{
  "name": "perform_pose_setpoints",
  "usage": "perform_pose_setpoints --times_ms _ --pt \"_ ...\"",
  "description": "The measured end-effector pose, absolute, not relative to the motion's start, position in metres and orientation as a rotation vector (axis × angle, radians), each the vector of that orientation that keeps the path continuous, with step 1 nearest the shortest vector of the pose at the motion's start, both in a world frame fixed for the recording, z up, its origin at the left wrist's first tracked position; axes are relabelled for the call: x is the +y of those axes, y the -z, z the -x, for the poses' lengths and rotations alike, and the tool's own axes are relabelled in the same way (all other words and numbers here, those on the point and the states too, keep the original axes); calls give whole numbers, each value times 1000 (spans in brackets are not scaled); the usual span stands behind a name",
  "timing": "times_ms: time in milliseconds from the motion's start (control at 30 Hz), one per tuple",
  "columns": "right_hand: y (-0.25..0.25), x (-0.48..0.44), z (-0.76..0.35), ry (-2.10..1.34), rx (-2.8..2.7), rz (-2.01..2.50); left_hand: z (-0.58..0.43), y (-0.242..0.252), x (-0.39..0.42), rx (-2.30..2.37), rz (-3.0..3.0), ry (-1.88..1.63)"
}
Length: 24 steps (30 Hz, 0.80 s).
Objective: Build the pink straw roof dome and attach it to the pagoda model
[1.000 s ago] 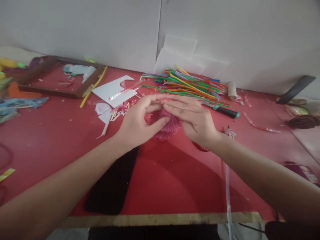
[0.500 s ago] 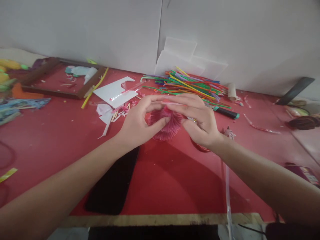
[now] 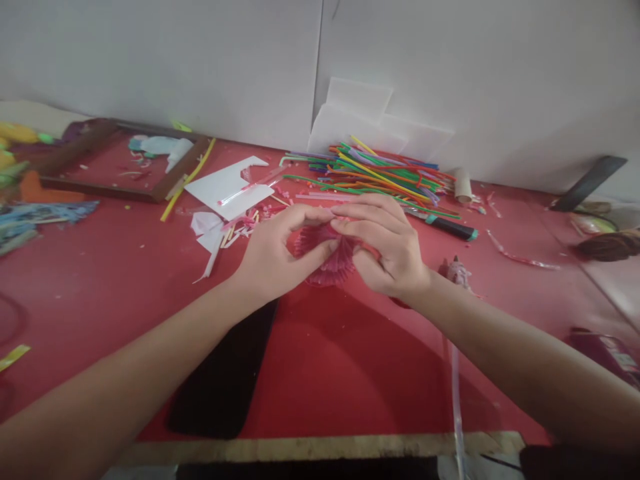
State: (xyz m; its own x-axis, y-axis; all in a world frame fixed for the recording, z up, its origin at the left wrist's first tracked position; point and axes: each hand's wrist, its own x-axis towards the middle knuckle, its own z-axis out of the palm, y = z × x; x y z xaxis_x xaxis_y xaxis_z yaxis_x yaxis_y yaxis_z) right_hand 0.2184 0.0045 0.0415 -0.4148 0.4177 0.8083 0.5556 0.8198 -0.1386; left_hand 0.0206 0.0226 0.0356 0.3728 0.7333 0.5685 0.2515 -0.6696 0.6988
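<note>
A pink ball made of many short straw pieces [image 3: 327, 260] sits at the middle of the red table [image 3: 100, 280]. My left hand [image 3: 273, 257] wraps round its left side, thumb pressed against it. From the right, my right hand [image 3: 387, 250] has its fingers curled and pinched together over the top of the ball. Both hands meet above it, and what the right fingertips pinch is too small to make out.
A heap of coloured straws [image 3: 370, 173] lies behind the hands, with a black and teal pen [image 3: 450, 228] beside it. White paper scraps [image 3: 227, 187] and a wooden frame [image 3: 115, 160] lie at the left. A black phone [image 3: 225, 373] lies under my left forearm.
My right hand went from flat, stretched fingers over the pink ball to curled, pinching fingers on its top. The left hand has kept its hold.
</note>
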Motion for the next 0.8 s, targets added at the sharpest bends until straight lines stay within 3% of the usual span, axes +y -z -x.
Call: perform_pose_setpoints --times_ms 500,800 --pt "-44 2 -209 -455 -1634 1130 -32 -31 28 759 -1590 -1330" --pt "-37 1 -207 -442 -1642 1092 -34 -29 29 771 -1631 -1296"
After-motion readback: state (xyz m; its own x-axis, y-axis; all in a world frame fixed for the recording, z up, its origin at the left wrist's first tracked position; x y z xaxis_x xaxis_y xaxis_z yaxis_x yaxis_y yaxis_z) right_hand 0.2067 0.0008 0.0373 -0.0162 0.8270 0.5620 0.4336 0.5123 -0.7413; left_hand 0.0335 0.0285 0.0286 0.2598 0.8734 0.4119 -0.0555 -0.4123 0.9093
